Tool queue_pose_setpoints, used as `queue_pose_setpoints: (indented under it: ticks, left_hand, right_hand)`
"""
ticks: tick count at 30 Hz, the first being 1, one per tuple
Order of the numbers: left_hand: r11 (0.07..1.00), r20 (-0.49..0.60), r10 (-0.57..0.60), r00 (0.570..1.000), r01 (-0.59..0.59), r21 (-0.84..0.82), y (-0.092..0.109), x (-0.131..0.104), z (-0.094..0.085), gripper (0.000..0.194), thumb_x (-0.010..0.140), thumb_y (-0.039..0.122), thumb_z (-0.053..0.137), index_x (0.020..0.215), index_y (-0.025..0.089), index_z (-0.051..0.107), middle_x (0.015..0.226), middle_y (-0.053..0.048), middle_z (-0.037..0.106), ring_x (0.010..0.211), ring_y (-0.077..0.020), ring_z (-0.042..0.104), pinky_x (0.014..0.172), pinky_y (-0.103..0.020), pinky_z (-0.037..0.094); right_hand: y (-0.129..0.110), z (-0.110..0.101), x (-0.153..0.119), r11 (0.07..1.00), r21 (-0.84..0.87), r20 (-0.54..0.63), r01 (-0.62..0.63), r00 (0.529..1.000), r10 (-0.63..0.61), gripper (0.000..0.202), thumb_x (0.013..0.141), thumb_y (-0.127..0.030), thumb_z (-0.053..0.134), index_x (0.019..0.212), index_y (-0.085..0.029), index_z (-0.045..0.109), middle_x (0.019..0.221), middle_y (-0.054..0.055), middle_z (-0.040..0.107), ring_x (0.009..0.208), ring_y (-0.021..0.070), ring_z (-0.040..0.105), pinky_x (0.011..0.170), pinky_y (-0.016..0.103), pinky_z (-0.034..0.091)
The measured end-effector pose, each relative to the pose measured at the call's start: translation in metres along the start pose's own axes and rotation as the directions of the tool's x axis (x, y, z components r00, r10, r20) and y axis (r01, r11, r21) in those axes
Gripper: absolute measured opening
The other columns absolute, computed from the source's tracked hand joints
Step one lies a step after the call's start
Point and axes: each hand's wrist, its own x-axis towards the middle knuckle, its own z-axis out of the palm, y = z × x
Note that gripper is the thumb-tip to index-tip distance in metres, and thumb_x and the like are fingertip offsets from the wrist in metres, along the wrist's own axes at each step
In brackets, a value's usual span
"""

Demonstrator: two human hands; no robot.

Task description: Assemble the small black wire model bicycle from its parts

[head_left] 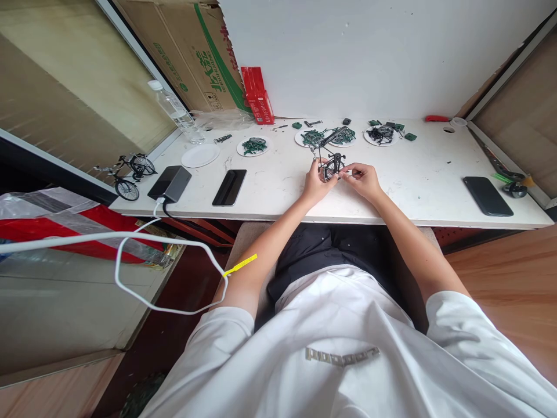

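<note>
A small black model bicycle (333, 164), partly built in look, is held up over the white table's front half, its frame pointing to the back. My left hand (318, 181) is closed around its lower left side near the wheel. Fingertips of my right hand (364, 179) pinch at the wheel's right side; any small part between them is too tiny to make out. Behind the model stand white plates with dark green pieces (312, 137) and more green pieces (343, 136). The fingers hide part of the wheel.
On the white table (278, 194) are a phone (230, 187), a dark box with cables (170, 184), another model bicycle (130, 174), a bottle (176, 110), a bare plate (201, 155), a plate of black pieces (381, 135) and a second phone (487, 196). A white cable hangs at left.
</note>
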Motion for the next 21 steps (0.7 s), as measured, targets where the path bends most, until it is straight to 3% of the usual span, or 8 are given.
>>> queue_pose_setpoints:
  ticks: [7, 11, 14, 17, 21]
  left_hand:
    - [1.0, -0.022, 0.01, 1.0, -0.01, 0.016, 0.0, 0.0, 0.0, 0.069, 0.082, 0.057, 0.099, 0.129, 0.026, 0.058, 0.108, -0.005, 0.08, 0.098, -0.0228, 0.085, 0.096, -0.039, 0.07]
    - [1.0, -0.054, 0.013, 0.998, -0.012, 0.021, -0.001, 0.001, 0.0, 0.068, 0.083, 0.056, 0.099, 0.128, 0.026, 0.058, 0.11, -0.006, 0.081, 0.104, -0.024, 0.085, 0.098, -0.039, 0.07]
    - [0.999, -0.103, 0.02, 0.994, -0.015, 0.046, 0.002, 0.002, 0.001, 0.068, 0.085, 0.054, 0.099, 0.131, 0.026, 0.059, 0.111, -0.007, 0.081, 0.103, -0.0238, 0.085, 0.097, -0.039, 0.071]
    - [0.996, -0.164, 0.023, 0.986, -0.007, 0.093, 0.011, 0.0, 0.001, 0.067, 0.087, 0.052, 0.099, 0.136, 0.027, 0.06, 0.107, -0.003, 0.082, 0.096, -0.0216, 0.085, 0.093, -0.038, 0.072]
    - [0.985, -0.226, 0.043, 0.973, -0.004, 0.17, 0.027, -0.002, 0.001, 0.064, 0.089, 0.05, 0.099, 0.135, 0.027, 0.061, 0.101, -0.001, 0.08, 0.088, -0.0198, 0.084, 0.088, -0.036, 0.073]
  right_hand:
    - [0.004, 0.001, 0.0, 1.0, -0.005, -0.004, 0.001, 1.0, -0.001, 0.069, 0.084, -0.09, 0.08, 0.099, -0.023, 0.082, 0.065, -0.006, 0.04, 0.058, 0.0128, 0.027, 0.059, 0.032, 0.027]
    - [0.008, -0.001, -0.001, 0.996, -0.059, -0.022, 0.06, 0.998, -0.062, 0.073, 0.089, -0.094, 0.074, 0.114, -0.026, 0.074, 0.072, -0.006, 0.037, 0.061, 0.0153, 0.03, 0.06, 0.033, 0.031]
    - [0.011, -0.002, -0.002, 0.985, -0.11, -0.036, 0.13, 0.99, -0.134, 0.073, 0.102, -0.096, 0.051, 0.126, -0.028, 0.064, 0.083, -0.001, 0.047, 0.068, 0.0195, 0.041, 0.065, 0.036, 0.04]
    - [0.013, -0.001, -0.002, 0.97, -0.172, -0.058, 0.17, 0.981, -0.182, 0.069, 0.113, -0.088, 0.028, 0.124, -0.028, 0.06, 0.096, 0.006, 0.059, 0.078, 0.0243, 0.053, 0.077, 0.041, 0.05]
    - [0.015, 0.003, 0.0, 0.952, -0.234, -0.035, 0.199, 0.976, -0.213, 0.067, 0.112, -0.088, 0.037, 0.114, -0.027, 0.065, 0.106, 0.01, 0.066, 0.083, 0.0253, 0.058, 0.082, 0.043, 0.053]
